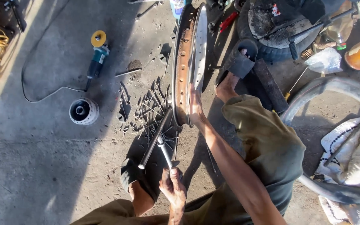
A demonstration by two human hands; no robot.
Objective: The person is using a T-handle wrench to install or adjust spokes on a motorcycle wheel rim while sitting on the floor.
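Head view: my right hand [195, 109] lies flat against the upright wheel rim [187, 62]; my left hand [172, 188], just below the rim, grips a wrench [163, 151]; spokes [146, 109] litter the concrete floor [42, 158] beside it.

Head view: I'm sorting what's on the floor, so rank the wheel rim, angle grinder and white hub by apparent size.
1. Wheel rim, clearly largest.
2. Angle grinder.
3. White hub, smallest, though not by much.

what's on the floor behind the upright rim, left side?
Left of the wheel rim lies a scatter of loose spokes, with a hub and angle grinder further out. The rim covers whatever lies directly under it.
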